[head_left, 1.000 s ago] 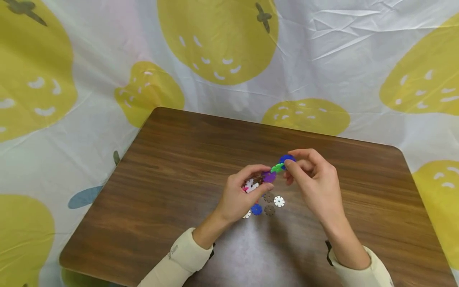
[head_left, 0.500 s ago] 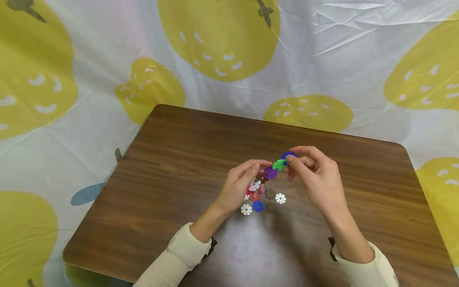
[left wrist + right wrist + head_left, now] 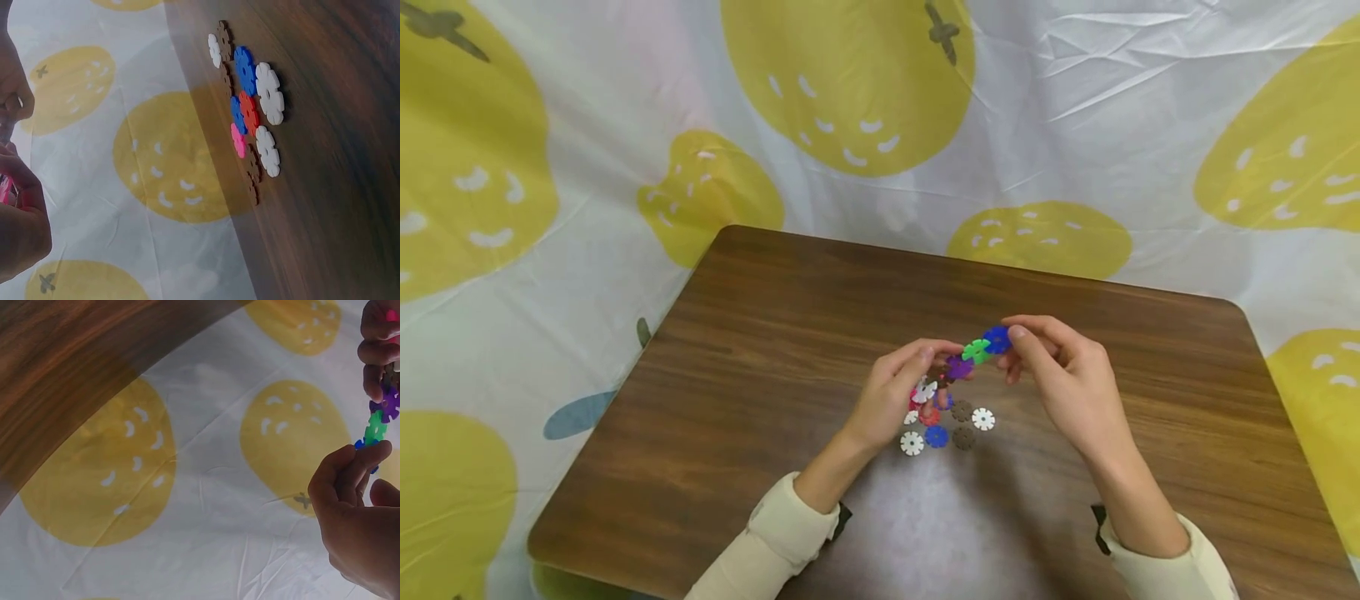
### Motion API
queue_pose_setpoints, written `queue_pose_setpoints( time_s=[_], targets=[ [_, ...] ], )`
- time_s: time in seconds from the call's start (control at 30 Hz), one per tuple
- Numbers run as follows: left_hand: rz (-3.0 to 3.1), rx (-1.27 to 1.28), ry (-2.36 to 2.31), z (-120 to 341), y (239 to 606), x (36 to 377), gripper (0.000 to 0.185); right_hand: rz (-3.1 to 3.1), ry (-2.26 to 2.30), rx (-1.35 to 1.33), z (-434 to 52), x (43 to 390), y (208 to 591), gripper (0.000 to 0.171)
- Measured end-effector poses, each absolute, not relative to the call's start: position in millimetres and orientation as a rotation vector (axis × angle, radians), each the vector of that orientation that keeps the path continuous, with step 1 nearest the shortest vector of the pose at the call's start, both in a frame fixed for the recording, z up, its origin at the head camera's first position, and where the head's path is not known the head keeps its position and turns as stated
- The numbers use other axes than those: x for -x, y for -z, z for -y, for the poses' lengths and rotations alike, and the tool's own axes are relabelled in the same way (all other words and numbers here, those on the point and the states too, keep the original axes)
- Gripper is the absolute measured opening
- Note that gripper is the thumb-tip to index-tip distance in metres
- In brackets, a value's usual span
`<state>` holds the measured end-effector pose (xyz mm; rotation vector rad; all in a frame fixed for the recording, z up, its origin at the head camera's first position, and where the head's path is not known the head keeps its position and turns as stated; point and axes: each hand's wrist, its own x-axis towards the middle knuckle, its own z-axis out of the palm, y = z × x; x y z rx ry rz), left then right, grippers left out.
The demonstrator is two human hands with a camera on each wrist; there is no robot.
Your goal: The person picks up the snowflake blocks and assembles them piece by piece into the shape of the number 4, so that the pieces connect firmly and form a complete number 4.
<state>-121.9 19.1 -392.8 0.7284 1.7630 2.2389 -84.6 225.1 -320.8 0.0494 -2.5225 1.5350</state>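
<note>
Both hands hold a chain of interlocking notched plastic discs above the table. In the head view, my right hand pinches the blue disc at the chain's far end between thumb and fingers. Slotted into it is a green disc, followed by a purple disc. My left hand grips the nearer part, where brown, white and pink pieces show. Its fingers partly cover that stretch. The right wrist view shows the green disc between the hands, with the purple disc by the left fingers.
Loose discs lie on the brown wooden table below the hands, among them white, blue, brown and red ones. A pink disc lies beside them. A patterned cloth hangs behind the table.
My left thumb has lifted from near the purple disc to up beside its fingers. The blue and green discs have turned to show more of their faces. The right hand keeps pinching the blue disc.
</note>
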Motion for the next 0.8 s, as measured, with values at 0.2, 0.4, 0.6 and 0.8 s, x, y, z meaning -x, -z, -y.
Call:
queue_pose_setpoints(
  time_s=[0.2,0.4,0.6,0.8],
  targets=[
    [-1.761,-0.68,-2.311,-18,395,121,0.046,2.548,-1.479,-0.011,-235,83,327,0.029],
    [-1.734,-0.63,-2.328,-16,396,121,0.043,2.655,-1.296,-0.033,-250,86,348,0.03],
    [-1.701,-0.606,-2.352,-16,397,121,0.042,2.913,-1.029,-0.136,-269,90,385,0.042],
    [-1.596,-0.589,-2.427,-17,396,120,0.034,2.996,-0.987,-0.204,-275,92,415,0.053]
  ],
)
